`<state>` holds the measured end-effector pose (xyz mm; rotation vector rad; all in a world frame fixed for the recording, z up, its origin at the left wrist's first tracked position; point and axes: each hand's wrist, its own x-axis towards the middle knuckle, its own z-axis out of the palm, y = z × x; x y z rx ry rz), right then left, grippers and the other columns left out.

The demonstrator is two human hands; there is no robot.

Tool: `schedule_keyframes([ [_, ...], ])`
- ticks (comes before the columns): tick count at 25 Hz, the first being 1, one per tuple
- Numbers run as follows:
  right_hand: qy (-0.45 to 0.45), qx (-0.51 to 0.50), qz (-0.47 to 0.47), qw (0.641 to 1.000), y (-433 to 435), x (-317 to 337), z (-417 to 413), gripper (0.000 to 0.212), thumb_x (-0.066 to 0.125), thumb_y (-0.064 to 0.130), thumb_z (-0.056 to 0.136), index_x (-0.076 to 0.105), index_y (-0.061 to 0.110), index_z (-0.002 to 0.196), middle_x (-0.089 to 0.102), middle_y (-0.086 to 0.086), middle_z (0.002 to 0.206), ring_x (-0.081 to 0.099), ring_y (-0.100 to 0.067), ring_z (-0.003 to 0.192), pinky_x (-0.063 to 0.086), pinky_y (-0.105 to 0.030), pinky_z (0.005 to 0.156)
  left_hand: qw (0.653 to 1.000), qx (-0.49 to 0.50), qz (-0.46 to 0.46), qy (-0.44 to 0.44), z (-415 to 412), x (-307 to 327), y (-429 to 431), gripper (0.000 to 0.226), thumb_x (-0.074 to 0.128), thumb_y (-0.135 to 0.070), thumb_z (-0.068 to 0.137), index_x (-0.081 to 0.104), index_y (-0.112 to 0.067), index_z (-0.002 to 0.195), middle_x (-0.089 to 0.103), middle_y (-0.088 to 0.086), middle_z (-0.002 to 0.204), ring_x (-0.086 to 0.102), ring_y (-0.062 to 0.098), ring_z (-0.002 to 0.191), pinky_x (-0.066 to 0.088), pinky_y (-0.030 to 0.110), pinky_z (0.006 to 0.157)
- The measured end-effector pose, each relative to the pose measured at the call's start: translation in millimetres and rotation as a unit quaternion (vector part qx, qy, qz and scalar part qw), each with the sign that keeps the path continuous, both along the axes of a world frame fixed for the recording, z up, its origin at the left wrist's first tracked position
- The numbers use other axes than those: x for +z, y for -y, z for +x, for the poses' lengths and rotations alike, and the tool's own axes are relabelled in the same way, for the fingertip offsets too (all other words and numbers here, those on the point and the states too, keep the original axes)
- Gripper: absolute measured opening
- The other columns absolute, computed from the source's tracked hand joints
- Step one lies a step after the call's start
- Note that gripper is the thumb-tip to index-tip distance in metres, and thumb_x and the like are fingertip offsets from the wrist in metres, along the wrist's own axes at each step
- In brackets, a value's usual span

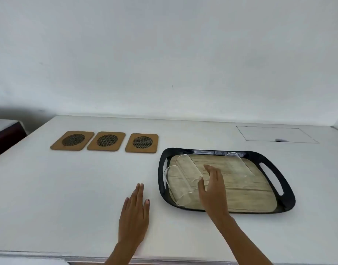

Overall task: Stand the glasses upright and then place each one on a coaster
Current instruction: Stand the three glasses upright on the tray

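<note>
Three clear glasses lie on their sides in the tray [286,199], which sits on the tabletop [68,188] to the right. The left glass [176,185] and middle glass [189,169] lie side by side, touching or nearly so, by the tray's left handle. The right glass [238,165] lies well apart from them, toward the far right. None is upright. Three coasters [106,140] wait in a row on the tabletop, up and left of the tray, each bare.

The left hand [134,213] rests flat on the tabletop, fingers straight and together, holding nothing. The right hand [212,190] is over the tray with fingers spread and loose, thumb at the near end of the middle glass. Whether it touches the glass I cannot tell, but it grips nothing.

The glasses look thin-walled, stiff, light and smooth. They are likely slippery and will probably roll on the tray's flat base if nudged. The paired ones could clink together, and they would chip or break if dropped. The best hold is probably round the body near the middle, thumb on one side and fingers on the other. From there the glass can be tipped onto its base before being carried across. Pinching a rim looks riskier.
</note>
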<state>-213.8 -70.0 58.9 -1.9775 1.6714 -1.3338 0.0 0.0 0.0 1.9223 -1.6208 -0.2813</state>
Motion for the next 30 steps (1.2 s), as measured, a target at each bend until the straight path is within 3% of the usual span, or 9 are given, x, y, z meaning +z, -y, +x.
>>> schedule_keyframes([
  [3, -0.007, -0.008, 0.072, 0.997, 23.3, -1.0, 5.4, 0.041, 0.06, 0.013, 0.091, 0.048, 0.005, 0.13, 0.049, -0.008, 0.128, 0.045, -0.023, 0.123, 0.034, -0.022, 0.095, 0.998, 0.016, 0.005, 0.054, 2.3, -6.8, 8.1, 0.063, 0.002, -0.049, 0.093, 0.013, -0.018, 0.148, 0.011, -0.006, 0.156, 0.014, 0.013, 0.144, 0.003, 0.028, 0.117],
  [6, -0.017, -0.028, 0.153, 0.988, 39.7, 1.7, 10.7, 0.05, 0.061, 0.028, 0.093, 0.045, 0.008, 0.136, 0.044, -0.008, 0.135, 0.041, -0.024, 0.129, 0.04, -0.034, 0.099, 0.996, -0.002, 0.004, 0.09, 3.3, -11.0, 8.5, 0.087, -0.018, -0.06, 0.082, 0.017, -0.014, 0.147, 0.014, 0.0, 0.156, 0.013, 0.019, 0.145, -0.002, 0.029, 0.116],
  [11, -0.053, -0.029, 0.267, 0.962, 65.1, 0.0, 11.6, 0.068, 0.059, 0.051, 0.09, 0.038, 0.011, 0.142, 0.046, -0.008, 0.14, 0.047, -0.024, 0.128, 0.042, -0.04, 0.1, 0.993, -0.014, 0.027, 0.11, 2.3, -6.4, 9.9, 0.081, -0.007, -0.056, 0.09, 0.033, -0.007, 0.142, 0.032, 0.01, 0.151, 0.03, 0.029, 0.139, -0.004, 0.029, 0.112],
  [15, -0.084, -0.016, 0.319, 0.944, 76.4, -4.7, 11.5, 0.077, 0.062, 0.059, 0.085, 0.04, 0.008, 0.14, 0.055, -0.01, 0.133, 0.054, -0.024, 0.12, 0.045, -0.039, 0.095, 0.992, -0.014, 0.033, 0.123, 2.7, -9.4, 10.9, 0.079, -0.006, -0.054, 0.091, 0.029, -0.006, 0.143, 0.029, 0.011, 0.152, 0.026, 0.029, 0.141, 0.0, 0.034, 0.114],
  [21, -0.05, -0.009, 0.31, 0.949, 79.2, -5.1, 5.2, 0.069, 0.066, 0.058, 0.083, 0.054, 0.009, 0.129, 0.063, -0.002, 0.108, 0.06, -0.018, 0.097, 0.05, -0.034, 0.085, 0.991, -0.01, 0.038, 0.127, 3.5, -14.1, 13.3, 0.078, -0.006, -0.054, 0.091, 0.024, -0.007, 0.145, 0.023, 0.009, 0.154, 0.021, 0.027, 0.143, 0.017, 0.046, 0.117],
  [23, 0.007, -0.014, 0.331, 0.943, 82.8, -6.2, -0.9, 0.065, 0.067, 0.057, 0.082, 0.058, 0.009, 0.125, 0.068, -0.004, 0.105, 0.066, -0.021, 0.094, 0.055, -0.036, 0.083, 0.991, -0.008, 0.045, 0.129, 2.4, -13.1, 13.5, 0.077, -0.005, -0.054, 0.091, 0.025, -0.006, 0.144, 0.026, 0.01, 0.154, 0.023, 0.027, 0.142, 0.02, 0.047, 0.116],
  [25, 0.121, -0.007, 0.366, 0.923, 84.3, -4.5, -9.4, 0.057, 0.07, 0.053, 0.081, 0.064, 0.006, 0.114, 0.072, -0.009, 0.091, 0.072, -0.022, 0.079, 0.059, -0.037, 0.076, 0.99, -0.01, 0.051, 0.127, 1.9, -11.6, 12.7, 0.076, -0.003, -0.054, 0.092, 0.026, -0.006, 0.144, 0.027, 0.011, 0.153, 0.024, 0.028, 0.141, 0.022, 0.049, 0.115],
  [28, 0.308, 0.019, 0.408, 0.859, 79.3, -4.3, -26.7, 0.049, 0.071, 0.048, 0.083, 0.065, 0.003, 0.1, 0.073, -0.012, 0.067, 0.072, -0.02, 0.06, 0.058, -0.029, 0.056, 0.99, -0.01, 0.057, 0.132, 2.3, -10.5, 12.5, 0.076, -0.002, -0.054, 0.092, 0.025, -0.006, 0.144, 0.027, 0.011, 0.153, 0.024, 0.028, 0.142, 0.022, 0.049, 0.115],
  [30, 0.43, 0.024, 0.416, 0.801, 75.6, -6.6, -36.8, 0.049, 0.07, 0.046, 0.084, 0.063, 0.001, 0.101, 0.071, -0.008, 0.063, 0.07, -0.017, 0.057, 0.058, -0.028, 0.054, 0.99, -0.008, 0.058, 0.132, 1.7, -10.7, 12.9, 0.076, -0.003, -0.054, 0.091, 0.024, -0.007, 0.145, 0.026, 0.01, 0.154, 0.023, 0.028, 0.142, 0.021, 0.048, 0.116],
])
